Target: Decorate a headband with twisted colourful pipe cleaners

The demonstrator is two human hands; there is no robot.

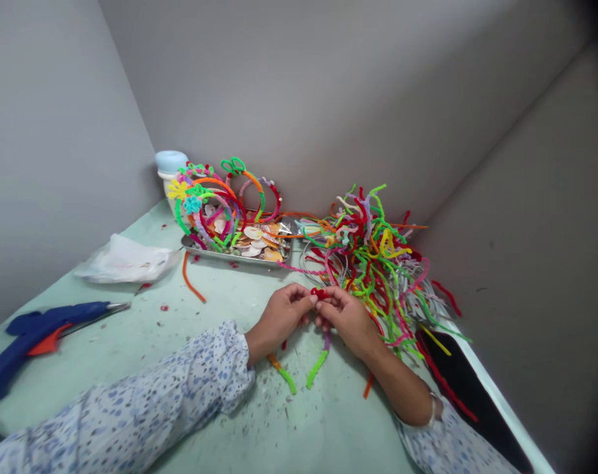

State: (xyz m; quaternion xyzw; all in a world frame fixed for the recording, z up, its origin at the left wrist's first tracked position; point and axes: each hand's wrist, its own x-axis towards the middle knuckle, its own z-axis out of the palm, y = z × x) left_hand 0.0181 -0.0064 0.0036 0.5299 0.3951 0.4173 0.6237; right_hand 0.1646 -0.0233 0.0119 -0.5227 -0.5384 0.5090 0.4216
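While grey walls close off the upper half of the frame, the pale green worktop (220, 421) fills the lower half. A heap of coloured pipe cleaners (378, 263) sprawls right of centre, and a metal tray (240, 258) of finished headbands sits left of it. A blue glue gun (37, 332) lies at the far left. Near the centre, the left hand (279, 316) and right hand (348, 316) meet, fingertips of both pinched on a small red pipe cleaner piece (321, 293) held just above the worktop. Green and orange pipe cleaner bits (316, 370) lie below the hands.
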